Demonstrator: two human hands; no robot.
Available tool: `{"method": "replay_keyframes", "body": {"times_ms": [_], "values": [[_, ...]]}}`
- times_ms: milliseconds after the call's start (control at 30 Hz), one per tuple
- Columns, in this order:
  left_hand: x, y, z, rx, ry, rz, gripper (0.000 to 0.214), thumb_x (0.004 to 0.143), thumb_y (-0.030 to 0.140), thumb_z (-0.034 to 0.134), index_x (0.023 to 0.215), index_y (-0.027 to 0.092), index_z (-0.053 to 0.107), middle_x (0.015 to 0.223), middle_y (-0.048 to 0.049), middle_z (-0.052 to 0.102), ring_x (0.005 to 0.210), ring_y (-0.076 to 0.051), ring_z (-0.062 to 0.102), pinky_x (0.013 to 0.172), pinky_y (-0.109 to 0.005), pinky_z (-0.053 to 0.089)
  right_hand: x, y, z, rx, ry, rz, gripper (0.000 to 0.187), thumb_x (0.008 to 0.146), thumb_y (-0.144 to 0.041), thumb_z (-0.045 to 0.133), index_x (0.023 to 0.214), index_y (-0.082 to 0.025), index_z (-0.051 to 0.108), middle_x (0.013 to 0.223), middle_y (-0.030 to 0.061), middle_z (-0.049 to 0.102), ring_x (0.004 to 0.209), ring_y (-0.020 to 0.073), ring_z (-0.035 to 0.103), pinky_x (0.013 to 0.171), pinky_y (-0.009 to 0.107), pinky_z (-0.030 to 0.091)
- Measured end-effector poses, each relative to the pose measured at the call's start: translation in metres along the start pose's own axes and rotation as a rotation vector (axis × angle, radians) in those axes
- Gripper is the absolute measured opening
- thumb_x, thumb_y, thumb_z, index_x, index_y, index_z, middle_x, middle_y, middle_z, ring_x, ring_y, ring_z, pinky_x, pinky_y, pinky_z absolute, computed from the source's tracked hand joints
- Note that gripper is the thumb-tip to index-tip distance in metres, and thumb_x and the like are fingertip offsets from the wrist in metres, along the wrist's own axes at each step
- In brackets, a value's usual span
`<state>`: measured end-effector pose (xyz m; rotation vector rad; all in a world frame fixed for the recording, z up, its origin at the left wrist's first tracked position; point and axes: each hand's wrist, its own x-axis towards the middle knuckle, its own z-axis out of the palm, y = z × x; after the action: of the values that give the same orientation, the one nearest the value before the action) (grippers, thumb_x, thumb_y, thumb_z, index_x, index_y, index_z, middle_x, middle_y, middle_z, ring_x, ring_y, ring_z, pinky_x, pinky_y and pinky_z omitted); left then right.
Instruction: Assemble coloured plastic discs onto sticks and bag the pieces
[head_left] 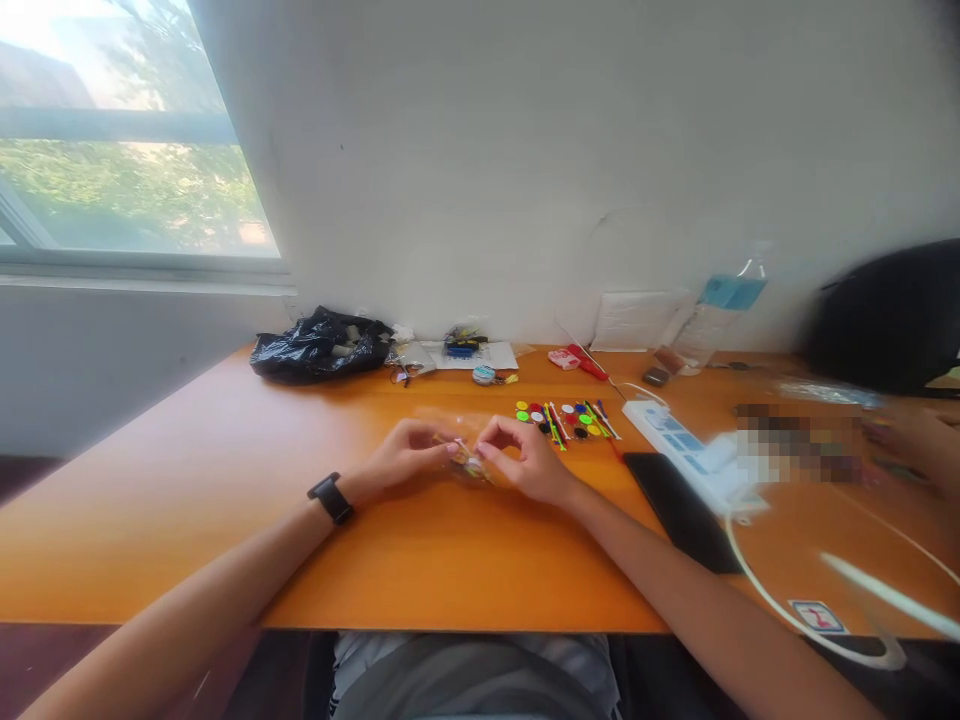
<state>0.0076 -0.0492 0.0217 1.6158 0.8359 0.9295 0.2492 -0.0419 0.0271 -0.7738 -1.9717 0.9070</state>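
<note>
Both hands are raised over the middle of the table, close together around a small clear plastic bag (471, 466) with little pieces inside that I cannot make out. My left hand (409, 452), with a black watch on its wrist, pinches the bag's left side. From the other side, my right hand (523, 462) grips the bag between thumb and forefinger. Just beyond my right hand lie several coloured discs (523, 418) in yellow, green, red, white and black. Thin coloured sticks (555, 425) lie in bunches among them.
A black plastic bag (319, 345) sits at the back left of the wooden table (187, 500). On the right are a white power strip (667, 435) with a cable, a black flat slab (675, 510) and a bottle (705, 325). Another person's hand (919, 445) shows at the right edge.
</note>
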Motion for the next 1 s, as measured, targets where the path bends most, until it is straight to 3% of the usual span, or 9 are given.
{"method": "replay_keyframes", "body": {"times_ms": [100, 167, 333, 433, 533, 633, 767, 1000], "values": [[-0.003, 0.002, 0.003, -0.010, -0.003, -0.088, 0.042, 0.090, 0.052, 0.076, 0.081, 0.011, 0.077, 0.073, -0.0076, 0.075, 0.063, -0.015, 0.066, 0.056, -0.023, 0.048, 0.001, -0.001, -0.001, 0.028, 0.024, 0.024, 0.025, 0.091, -0.043, 0.074, 0.106, -0.023, 0.070, 0.096, 0.0036, 0.074, 0.088, 0.0194, 0.069, 0.081, 0.032, 0.056], [-0.005, 0.002, 0.006, -0.030, -0.027, -0.109, 0.039, 0.089, 0.050, 0.078, 0.081, 0.012, 0.076, 0.069, -0.0054, 0.073, 0.057, -0.013, 0.062, 0.052, -0.021, 0.045, 0.002, 0.002, 0.001, 0.092, 0.019, 0.067, 0.029, 0.090, -0.046, 0.076, 0.107, -0.023, 0.070, 0.094, 0.0028, 0.073, 0.085, 0.0188, 0.069, 0.079, 0.032, 0.056], [-0.004, -0.004, 0.006, -0.026, -0.036, -0.069, 0.036, 0.087, 0.047, 0.081, 0.085, 0.011, 0.077, 0.083, -0.0083, 0.078, 0.069, -0.016, 0.069, 0.064, -0.024, 0.054, 0.004, 0.010, 0.004, 0.229, 0.057, 0.166, 0.029, 0.091, -0.050, 0.074, 0.091, -0.021, 0.071, 0.078, 0.0011, 0.069, 0.070, 0.0158, 0.064, 0.067, 0.029, 0.053], [-0.002, -0.010, 0.003, -0.031, -0.106, -0.097, 0.036, 0.085, 0.047, 0.083, 0.089, 0.012, 0.077, 0.085, -0.0095, 0.080, 0.072, -0.019, 0.073, 0.069, -0.028, 0.057, 0.005, 0.011, 0.002, 0.245, 0.150, 0.161, 0.031, 0.088, -0.052, 0.077, 0.089, -0.021, 0.071, 0.075, 0.0006, 0.068, 0.067, 0.0152, 0.063, 0.064, 0.028, 0.052], [0.001, -0.017, 0.000, -0.011, -0.197, -0.104, 0.036, 0.080, 0.043, 0.088, 0.097, 0.012, 0.079, 0.099, -0.0133, 0.082, 0.087, -0.023, 0.077, 0.081, -0.031, 0.059, 0.006, 0.007, -0.002, 0.206, 0.245, 0.156, 0.034, 0.087, -0.054, 0.077, 0.088, -0.020, 0.072, 0.073, 0.0010, 0.068, 0.063, 0.0151, 0.062, 0.060, 0.027, 0.050], [0.002, -0.020, -0.001, 0.016, -0.203, -0.098, 0.042, 0.079, 0.044, 0.088, 0.106, 0.012, 0.079, 0.105, -0.0151, 0.081, 0.093, -0.025, 0.077, 0.086, -0.034, 0.060, 0.007, 0.003, -0.005, 0.186, 0.319, 0.154, 0.035, 0.088, -0.055, 0.075, 0.088, -0.020, 0.072, 0.071, 0.0015, 0.069, 0.059, 0.0149, 0.060, 0.057, 0.027, 0.048], [0.000, -0.011, 0.003, 0.084, -0.189, -0.072, 0.045, 0.085, 0.052, 0.081, 0.108, 0.014, 0.079, 0.098, -0.0127, 0.081, 0.088, -0.024, 0.076, 0.077, -0.030, 0.058, 0.008, 0.001, -0.005, 0.316, 0.418, 0.153, 0.034, 0.088, -0.054, 0.077, 0.089, -0.021, 0.069, 0.071, 0.0013, 0.070, 0.059, 0.0151, 0.062, 0.056, 0.028, 0.051], [-0.003, -0.002, 0.011, 0.243, -0.071, -0.068, 0.052, 0.093, 0.064, 0.066, 0.079, 0.014, 0.074, 0.070, -0.0052, 0.074, 0.060, -0.015, 0.062, 0.054, -0.022, 0.044, 0.011, 0.005, -0.007, 0.379, 0.512, 0.142, 0.034, 0.086, -0.054, 0.078, 0.092, -0.023, 0.067, 0.072, -0.0007, 0.068, 0.060, 0.0157, 0.064, 0.059, 0.030, 0.055]]}}
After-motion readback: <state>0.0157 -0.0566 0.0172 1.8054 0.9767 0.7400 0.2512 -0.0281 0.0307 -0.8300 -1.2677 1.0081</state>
